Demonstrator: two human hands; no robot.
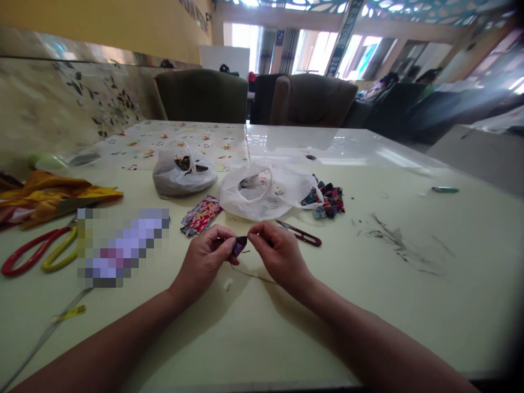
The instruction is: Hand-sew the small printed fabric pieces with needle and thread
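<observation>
My left hand (212, 254) pinches a small dark purple piece of fabric (239, 246) between thumb and fingers. Close against its tip, my right hand (275, 250) has thumb and forefinger pressed together; whatever they grip is too small to make out. A thin dark thread (254, 274) trails on the table below both hands. Just beyond my right hand lie thread snips (305, 237) with a dark red handle. Red and silver patterned fabric pieces (202, 214) rest past my left hand.
Behind my hands sit a white plastic bag (266, 191), a second bag (180, 180) with dark bits, and colourful fabric pieces (329, 201). Scissors (41, 248), a blurred-out device (126, 245) on a cable and yellow cloth (53, 196) lie left. Loose threads (397, 240) spread right, near a green lighter-like object (445, 190).
</observation>
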